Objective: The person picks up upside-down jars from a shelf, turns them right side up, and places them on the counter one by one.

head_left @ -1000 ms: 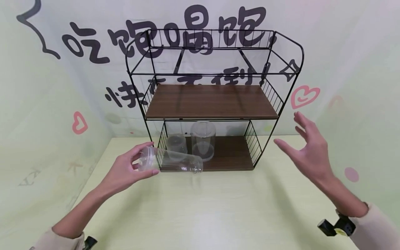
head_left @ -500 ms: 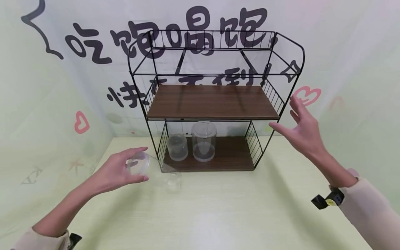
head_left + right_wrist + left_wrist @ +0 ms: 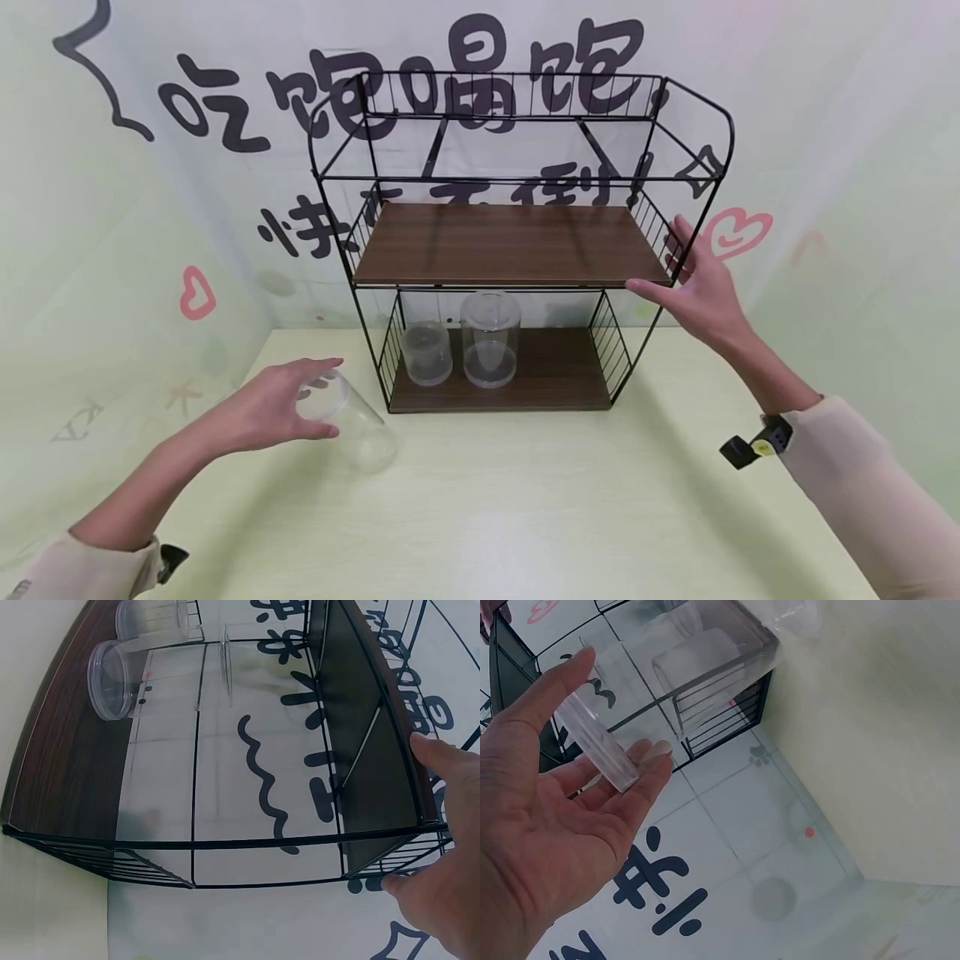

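Note:
My left hand [image 3: 266, 408] grips a clear cylindrical jar [image 3: 367, 446] by its lid end, left of the rack. The jar tilts, with its far end lower and towards the right. In the left wrist view, thumb and fingers span the clear lid [image 3: 596, 742]. My right hand [image 3: 705, 304] holds the right side of the black wire rack [image 3: 510, 246] at its middle shelf. Its thumb lies at the shelf's front edge, while the other fingers reach behind the side wires. On the bottom shelf stand a short clear jar [image 3: 427, 354] and a taller clear jar [image 3: 491, 342].
The rack stands on a pale table [image 3: 495, 500] against a printed backdrop [image 3: 142, 217]. Its middle shelf [image 3: 450, 225] is a dark brown board. A dark bottom board [image 3: 558, 375] carries the two jars at its left part.
My left hand has drawn the jar left, away from the rack's front, and its far end has swung downward. My right hand has moved left and come onto the rack's right side.

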{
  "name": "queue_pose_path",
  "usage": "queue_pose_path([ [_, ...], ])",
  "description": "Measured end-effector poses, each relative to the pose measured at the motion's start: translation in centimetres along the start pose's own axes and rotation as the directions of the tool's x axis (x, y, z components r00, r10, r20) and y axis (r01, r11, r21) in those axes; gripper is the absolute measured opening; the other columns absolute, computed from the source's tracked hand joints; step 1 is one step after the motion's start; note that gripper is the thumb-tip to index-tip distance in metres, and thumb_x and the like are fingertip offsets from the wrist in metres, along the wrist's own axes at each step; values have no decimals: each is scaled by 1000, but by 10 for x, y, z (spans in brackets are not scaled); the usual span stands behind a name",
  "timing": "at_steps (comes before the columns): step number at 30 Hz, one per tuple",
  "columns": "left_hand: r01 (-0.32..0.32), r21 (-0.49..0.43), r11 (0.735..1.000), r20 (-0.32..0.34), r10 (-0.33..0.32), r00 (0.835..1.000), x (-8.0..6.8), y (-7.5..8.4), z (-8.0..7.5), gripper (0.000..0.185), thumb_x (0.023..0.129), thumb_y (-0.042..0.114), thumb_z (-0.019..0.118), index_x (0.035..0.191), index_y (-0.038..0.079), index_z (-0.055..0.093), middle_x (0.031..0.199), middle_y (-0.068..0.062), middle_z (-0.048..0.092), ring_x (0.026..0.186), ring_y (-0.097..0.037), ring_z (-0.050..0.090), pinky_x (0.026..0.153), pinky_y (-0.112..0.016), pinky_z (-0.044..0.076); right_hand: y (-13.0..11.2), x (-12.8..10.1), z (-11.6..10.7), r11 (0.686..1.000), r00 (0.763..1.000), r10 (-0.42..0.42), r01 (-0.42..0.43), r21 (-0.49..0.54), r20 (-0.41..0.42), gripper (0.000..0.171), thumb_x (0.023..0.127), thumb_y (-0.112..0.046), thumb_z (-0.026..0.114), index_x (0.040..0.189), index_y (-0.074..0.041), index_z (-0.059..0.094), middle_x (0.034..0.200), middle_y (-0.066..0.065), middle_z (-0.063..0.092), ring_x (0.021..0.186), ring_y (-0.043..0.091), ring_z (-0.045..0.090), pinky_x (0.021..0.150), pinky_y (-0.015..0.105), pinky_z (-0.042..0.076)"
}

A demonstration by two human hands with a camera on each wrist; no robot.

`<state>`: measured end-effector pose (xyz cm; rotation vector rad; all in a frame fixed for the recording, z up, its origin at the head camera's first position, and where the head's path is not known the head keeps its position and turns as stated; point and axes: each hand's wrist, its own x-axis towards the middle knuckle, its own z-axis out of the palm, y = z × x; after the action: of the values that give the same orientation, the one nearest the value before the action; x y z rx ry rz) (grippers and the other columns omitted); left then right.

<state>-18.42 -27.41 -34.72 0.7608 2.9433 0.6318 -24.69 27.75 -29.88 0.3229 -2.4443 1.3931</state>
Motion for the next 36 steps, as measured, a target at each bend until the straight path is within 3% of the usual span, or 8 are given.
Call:
queue_pose_path([
  [11,-3,44,999,48,1,999,10,-7,-4,96,74,32,98,149,-8,53,122,-19,72,110,-36,70,93,-55,58,2,3,5,1000,1000,-17,17,26,-3,108,87,-11,89,169,-6,19,167,18,39,155,29,38,122,23,35],
  [17,-5,30,1000,53,4,999,13,-5,-1,97,77,35,96,153,-6,50,129,-23,68,114,-38,69,95,-57,57,3,3,6,999,1000,-28,29,33,-13,107,87,-10,88,169,-6,20,165,18,44,153,29,42,118,16,37],
  [27,12,19,1000,0,-12,1000,11,-3,8,97,79,38,95,155,-3,49,131,-23,66,117,-41,67,98,-59,55,2,4,7,1000,999,-28,29,12,-15,107,87,-11,89,169,-7,21,161,19,49,150,29,45,119,21,38],
  [36,30,99,995,-33,-27,999,10,4,5,97,80,45,92,156,2,50,146,-26,58,132,-49,57,99,-67,52,2,5,7,999,999,-28,29,15,-17,107,87,-11,89,169,-8,21,161,18,49,150,30,45,118,20,38],
])
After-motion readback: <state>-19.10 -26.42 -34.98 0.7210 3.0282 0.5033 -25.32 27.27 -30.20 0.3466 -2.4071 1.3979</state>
